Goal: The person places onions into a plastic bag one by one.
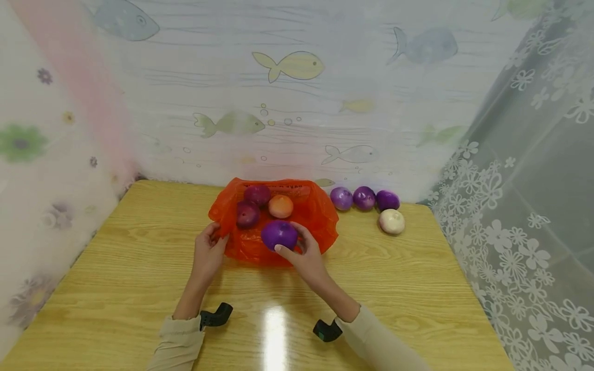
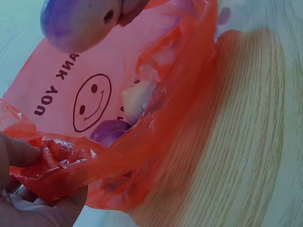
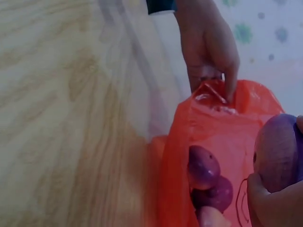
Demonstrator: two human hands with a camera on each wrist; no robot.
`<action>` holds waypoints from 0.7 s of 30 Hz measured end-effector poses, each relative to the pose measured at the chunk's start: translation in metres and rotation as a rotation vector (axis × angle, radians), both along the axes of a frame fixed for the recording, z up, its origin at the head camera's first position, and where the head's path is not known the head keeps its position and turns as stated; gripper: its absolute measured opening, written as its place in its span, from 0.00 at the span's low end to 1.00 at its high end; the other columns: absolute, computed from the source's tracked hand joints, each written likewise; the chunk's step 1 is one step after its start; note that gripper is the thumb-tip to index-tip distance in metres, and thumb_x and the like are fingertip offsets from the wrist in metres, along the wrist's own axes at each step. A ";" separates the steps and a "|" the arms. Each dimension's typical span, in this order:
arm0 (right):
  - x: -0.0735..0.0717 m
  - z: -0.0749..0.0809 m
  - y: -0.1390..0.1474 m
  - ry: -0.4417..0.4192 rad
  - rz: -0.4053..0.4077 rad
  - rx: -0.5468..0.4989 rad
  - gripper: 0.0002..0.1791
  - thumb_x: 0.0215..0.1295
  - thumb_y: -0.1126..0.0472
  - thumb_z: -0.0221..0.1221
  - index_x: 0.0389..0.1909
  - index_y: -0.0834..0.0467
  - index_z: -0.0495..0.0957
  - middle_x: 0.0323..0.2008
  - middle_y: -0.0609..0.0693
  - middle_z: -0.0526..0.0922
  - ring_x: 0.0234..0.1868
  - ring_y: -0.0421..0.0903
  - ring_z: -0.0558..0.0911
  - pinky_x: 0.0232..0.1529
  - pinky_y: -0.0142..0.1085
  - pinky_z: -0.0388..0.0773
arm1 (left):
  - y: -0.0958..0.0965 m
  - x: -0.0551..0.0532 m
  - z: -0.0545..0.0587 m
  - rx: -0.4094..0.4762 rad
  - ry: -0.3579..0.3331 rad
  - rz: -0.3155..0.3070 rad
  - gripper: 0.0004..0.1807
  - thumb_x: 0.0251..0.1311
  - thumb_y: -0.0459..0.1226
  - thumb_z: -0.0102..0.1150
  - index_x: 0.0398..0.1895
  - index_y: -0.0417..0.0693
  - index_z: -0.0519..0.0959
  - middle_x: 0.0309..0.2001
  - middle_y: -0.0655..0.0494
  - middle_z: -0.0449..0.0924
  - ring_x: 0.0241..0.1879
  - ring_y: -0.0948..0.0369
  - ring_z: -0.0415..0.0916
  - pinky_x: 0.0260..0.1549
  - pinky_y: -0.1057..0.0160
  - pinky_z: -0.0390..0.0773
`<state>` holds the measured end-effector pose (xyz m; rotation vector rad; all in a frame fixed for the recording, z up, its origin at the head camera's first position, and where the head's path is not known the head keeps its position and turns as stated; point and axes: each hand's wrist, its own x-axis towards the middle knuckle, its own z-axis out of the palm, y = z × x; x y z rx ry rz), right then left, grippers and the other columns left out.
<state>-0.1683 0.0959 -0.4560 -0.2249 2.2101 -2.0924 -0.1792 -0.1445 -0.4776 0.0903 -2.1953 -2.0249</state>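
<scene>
My left hand (image 1: 208,253) pinches the left rim of a red plastic bag (image 1: 320,221), which lies with its mouth open. In the left wrist view the film bunches between thumb and fingers, beside a printed smiley face. Over the bag's front part, my right hand (image 1: 310,256) holds a glossy purple onion-like vegetable (image 1: 279,235) between thumb and fingers. Its paler end with a dark spot (image 2: 109,17) shows in the left wrist view. Inside the bag lie two dark reddish-purple round pieces (image 1: 257,195) and a peach-coloured one (image 1: 280,206).
Right of the bag, three purple round pieces (image 1: 364,198) stand in a row along the back of the wooden table (image 1: 417,288). A cream-white one (image 1: 392,221) sits in front of them. Behind rises a fish-patterned curtain (image 1: 297,103); a sheer floral one (image 1: 529,206) hangs at the right.
</scene>
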 end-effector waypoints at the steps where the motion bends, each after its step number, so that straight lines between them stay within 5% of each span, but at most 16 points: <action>1: -0.003 0.000 -0.002 0.003 0.004 0.002 0.37 0.65 0.60 0.68 0.73 0.56 0.64 0.69 0.56 0.70 0.65 0.55 0.75 0.65 0.47 0.75 | 0.000 0.000 0.000 -0.002 0.001 0.001 0.15 0.76 0.30 0.48 0.60 0.31 0.72 0.58 0.35 0.75 0.43 0.69 0.74 0.42 0.77 0.75; 16: -0.054 0.010 -0.025 0.010 -0.057 0.064 0.42 0.66 0.57 0.67 0.76 0.61 0.58 0.71 0.59 0.67 0.64 0.58 0.74 0.64 0.50 0.75 | 0.002 0.000 0.000 -0.002 0.009 -0.004 0.16 0.76 0.30 0.48 0.61 0.31 0.72 0.57 0.35 0.76 0.42 0.69 0.74 0.42 0.77 0.76; 21: -0.072 0.016 -0.024 0.007 -0.060 0.173 0.43 0.65 0.57 0.68 0.75 0.62 0.57 0.71 0.60 0.66 0.67 0.59 0.72 0.66 0.52 0.72 | 0.000 -0.001 0.000 0.006 0.011 -0.012 0.17 0.76 0.31 0.47 0.62 0.31 0.72 0.58 0.35 0.75 0.44 0.69 0.74 0.43 0.77 0.76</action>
